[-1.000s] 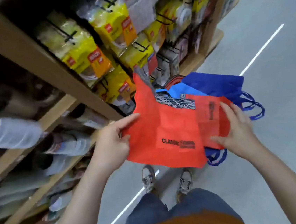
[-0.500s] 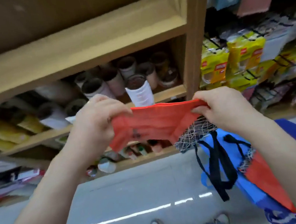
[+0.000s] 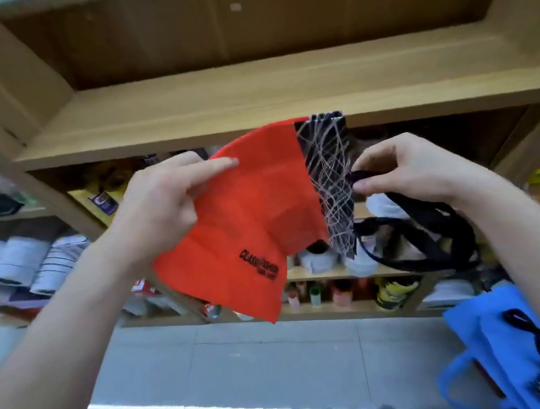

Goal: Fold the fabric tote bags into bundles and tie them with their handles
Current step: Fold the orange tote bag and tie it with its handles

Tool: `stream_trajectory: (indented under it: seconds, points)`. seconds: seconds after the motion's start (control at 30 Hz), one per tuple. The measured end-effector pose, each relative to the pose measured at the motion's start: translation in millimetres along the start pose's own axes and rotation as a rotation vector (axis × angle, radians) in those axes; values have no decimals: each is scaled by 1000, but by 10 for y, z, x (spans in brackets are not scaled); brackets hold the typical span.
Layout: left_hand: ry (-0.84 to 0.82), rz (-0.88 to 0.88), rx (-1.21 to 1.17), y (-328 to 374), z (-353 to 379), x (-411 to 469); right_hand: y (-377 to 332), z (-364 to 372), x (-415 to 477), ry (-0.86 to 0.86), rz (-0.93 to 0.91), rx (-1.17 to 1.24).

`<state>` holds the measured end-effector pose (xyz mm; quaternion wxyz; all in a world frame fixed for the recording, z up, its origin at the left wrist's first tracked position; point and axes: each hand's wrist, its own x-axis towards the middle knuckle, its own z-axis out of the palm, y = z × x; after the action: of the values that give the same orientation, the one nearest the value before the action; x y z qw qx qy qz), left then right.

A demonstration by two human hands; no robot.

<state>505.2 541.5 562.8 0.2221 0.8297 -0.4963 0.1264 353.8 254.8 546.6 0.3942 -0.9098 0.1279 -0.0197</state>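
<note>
Two hands show, a left hand point(image 3: 159, 212) and a right hand point(image 3: 405, 170). There is one orange tote bag point(image 3: 241, 227) with one black web-patterned band point(image 3: 330, 184) and two black handles point(image 3: 362, 175), and one blue tote bag point(image 3: 496, 340). The wooden shelf point(image 3: 251, 106) has three levels, and three white rolled packs point(image 3: 18, 260) lie towards a lower level's left end.
</note>
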Motion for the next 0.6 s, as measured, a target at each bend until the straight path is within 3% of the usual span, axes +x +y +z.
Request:
stream_trajectory:
  seconds: [0.1, 0.27, 0.37, 0.43, 0.5, 0.6]
  points:
    - [138, -77, -70, -338, -135, 100, -332, -122, 353, 147, -4, -131]
    - [359, -328, -221, -752, -141, 447, -960, -530, 997, 811, -318, -398]
    - [413, -518, -371, -991, -57, 731, -1113, -475, 1304, 1041, -514, -626]
    - [455, -618, -476, -1159, -14, 882, -1097, -327, 1392, 1070, -702, -644]
    - [535, -684, -500, -1297, -32, 1012, -980, -216, 1510, 984, -813, -638]
    - [511, -774, -442, -1500, -51, 1154, -847, -204, 1858, 680, -728, -704]
